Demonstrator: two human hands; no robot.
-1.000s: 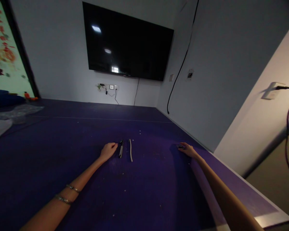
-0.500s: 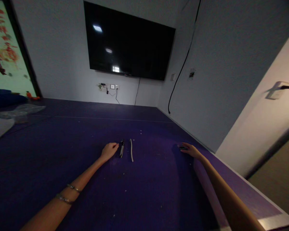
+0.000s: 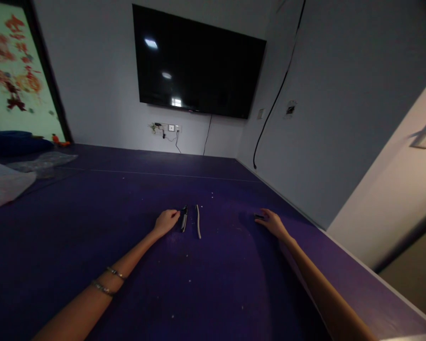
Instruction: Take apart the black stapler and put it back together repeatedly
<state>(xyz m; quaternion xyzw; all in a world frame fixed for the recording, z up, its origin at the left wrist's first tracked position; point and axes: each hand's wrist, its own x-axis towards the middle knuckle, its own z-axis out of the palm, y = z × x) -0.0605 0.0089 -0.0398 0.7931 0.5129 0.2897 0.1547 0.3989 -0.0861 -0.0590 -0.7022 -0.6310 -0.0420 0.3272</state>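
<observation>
Around a dial set at the middle of my view, the broad, flat purple surface [image 3: 216,293] fills the lower half, and the black, rectangular flat-screen television [image 3: 199,61] hangs at about twelve.

My right hand [image 3: 275,226] is at four, thumb and fingers curved and, it seems, gripping something low over the surface. My left hand [image 3: 166,222] sits near eight with the fingers curled in; I cannot tell whether the fingertips touch the slim, long-handled tool in black and grey [image 3: 184,221] just beside them. That tool lies near seven, its dark end pointing towards twelve.

Between six and seven is the thin, slightly bent, pale strip [image 3: 198,222], just beside the tool and apart from both hands. At four, between my right thumb and fingers, is the small, dark, oblong piece [image 3: 259,216]; its material is too small to make out. Smallest are the tiny white specks [image 3: 189,281], scattered around six.

I judge the step in hand to be handling that oblong piece. Moving it calls for a light, steady pinch, clear of the strip.
</observation>
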